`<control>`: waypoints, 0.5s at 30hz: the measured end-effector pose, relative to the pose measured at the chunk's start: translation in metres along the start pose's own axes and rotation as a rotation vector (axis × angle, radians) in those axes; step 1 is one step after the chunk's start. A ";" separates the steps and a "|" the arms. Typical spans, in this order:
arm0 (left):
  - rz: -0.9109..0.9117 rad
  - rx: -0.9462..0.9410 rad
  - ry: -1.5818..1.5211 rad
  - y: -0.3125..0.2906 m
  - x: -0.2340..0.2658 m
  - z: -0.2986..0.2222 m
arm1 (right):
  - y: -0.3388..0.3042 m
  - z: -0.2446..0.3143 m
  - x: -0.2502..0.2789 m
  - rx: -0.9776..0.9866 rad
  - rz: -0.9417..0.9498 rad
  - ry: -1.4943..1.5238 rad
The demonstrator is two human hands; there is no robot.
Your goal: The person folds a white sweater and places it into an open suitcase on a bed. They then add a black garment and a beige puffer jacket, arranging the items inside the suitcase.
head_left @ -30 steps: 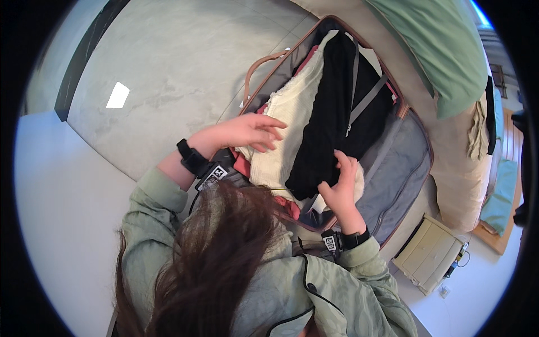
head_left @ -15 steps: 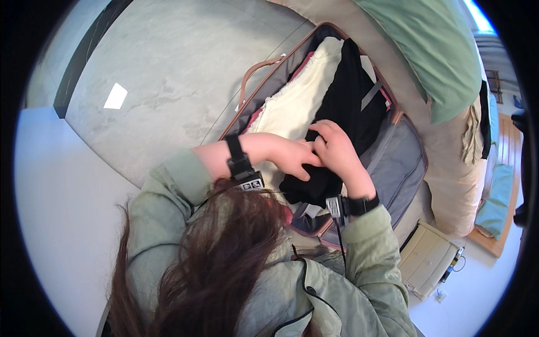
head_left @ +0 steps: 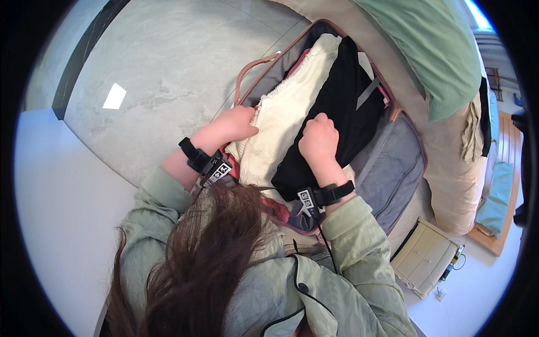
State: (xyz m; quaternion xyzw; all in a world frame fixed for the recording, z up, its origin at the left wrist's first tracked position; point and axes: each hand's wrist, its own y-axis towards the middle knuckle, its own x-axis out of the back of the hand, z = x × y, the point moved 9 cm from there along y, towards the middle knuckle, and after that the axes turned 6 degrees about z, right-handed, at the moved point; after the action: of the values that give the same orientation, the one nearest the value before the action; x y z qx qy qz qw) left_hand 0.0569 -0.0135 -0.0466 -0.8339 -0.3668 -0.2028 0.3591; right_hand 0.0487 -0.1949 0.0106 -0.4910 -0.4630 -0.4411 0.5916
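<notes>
An open suitcase [head_left: 268, 78] lies in front of me with folded clothes in one half. A cream knitted garment [head_left: 289, 101] stretches along its left side, and a black garment [head_left: 337, 84] overlaps it on the right. My left hand [head_left: 238, 122] is closed on the left edge of the cream garment, by the suitcase wall. Curled against the black garment is my right hand [head_left: 320, 137], with some cloth apparently pinched in its fingers; the fingertips are hidden. Red cloth [head_left: 275, 210] shows under the cream garment at the near end.
To the right lies the suitcase's other half [head_left: 396, 168], lined in grey. A bed with beige covers [head_left: 452, 185] and a green pillow [head_left: 432, 62] borders the suitcase on the right. A cream cabinet [head_left: 426, 253] stands at the lower right. Grey tiled floor [head_left: 168, 73] extends to the left.
My hands were together over the black garment. The left has moved left to the cream garment's edge; the right has shifted slightly left and nearer. The cream garment is more exposed.
</notes>
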 end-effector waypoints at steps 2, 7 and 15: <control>0.123 -0.074 -0.089 -0.002 -0.011 -0.002 | -0.001 0.012 -0.003 0.083 -0.009 -0.018; 0.276 -0.455 -0.405 -0.017 -0.029 -0.044 | 0.011 -0.011 -0.009 0.001 0.147 0.445; 0.548 -0.548 -0.629 -0.032 -0.047 -0.079 | 0.009 -0.014 -0.037 -0.174 0.275 0.783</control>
State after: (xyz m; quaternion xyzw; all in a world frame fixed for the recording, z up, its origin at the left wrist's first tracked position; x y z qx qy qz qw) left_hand -0.0040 -0.0793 -0.0086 -0.9841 -0.1580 0.0712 0.0390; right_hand 0.0525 -0.2053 -0.0282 -0.3915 -0.0945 -0.5488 0.7326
